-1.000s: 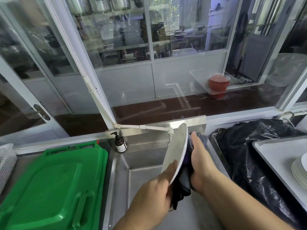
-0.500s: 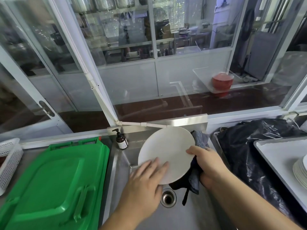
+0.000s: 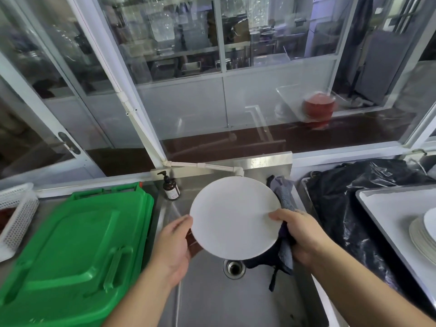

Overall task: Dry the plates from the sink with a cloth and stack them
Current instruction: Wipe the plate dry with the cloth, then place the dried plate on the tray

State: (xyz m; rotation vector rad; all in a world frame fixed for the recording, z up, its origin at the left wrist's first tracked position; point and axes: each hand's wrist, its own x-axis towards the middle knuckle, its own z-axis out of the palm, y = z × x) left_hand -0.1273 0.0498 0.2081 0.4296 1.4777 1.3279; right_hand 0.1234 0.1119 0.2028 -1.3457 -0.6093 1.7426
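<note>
The round white plate (image 3: 233,218) is held over the steel sink (image 3: 212,300), face tilted up toward the viewer, no long axis. Left hand (image 3: 173,244) cups its 9 o'clock edge; right hand (image 3: 304,234) pinches the 3 o'clock rim together with a dark cloth (image 3: 284,251). Stacked plates (image 3: 424,237) sit at 3 o'clock, green lid (image 3: 70,251) at 9

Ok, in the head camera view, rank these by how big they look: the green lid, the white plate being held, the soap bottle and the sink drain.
Largest to smallest, as they appear:
1. green lid
2. white plate
3. soap bottle and sink drain: these look alike in size, and the drain lies nearer the camera, so I won't rank them.
</note>
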